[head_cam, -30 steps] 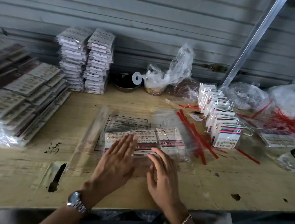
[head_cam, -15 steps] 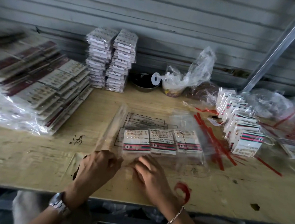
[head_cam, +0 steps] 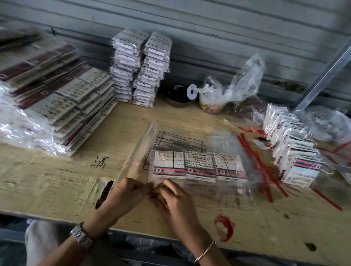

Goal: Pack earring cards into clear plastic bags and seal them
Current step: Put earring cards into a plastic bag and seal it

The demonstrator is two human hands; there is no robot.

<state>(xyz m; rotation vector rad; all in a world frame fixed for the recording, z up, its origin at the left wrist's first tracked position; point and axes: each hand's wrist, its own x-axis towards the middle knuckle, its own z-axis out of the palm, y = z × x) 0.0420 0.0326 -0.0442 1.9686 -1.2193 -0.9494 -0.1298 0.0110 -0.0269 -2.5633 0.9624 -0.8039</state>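
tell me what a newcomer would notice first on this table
The left hand and right hand meet near the front edge of the table, pinching the near edge of a clear plastic bag that holds three earring cards side by side. Two tall stacks of packed cards stand against the back wall, and red strips lie scattered right of the bag.

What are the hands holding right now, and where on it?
The left hand and the right hand both pinch the clear plastic bag at its near edge, towards its left end. Three earring cards lie inside it.
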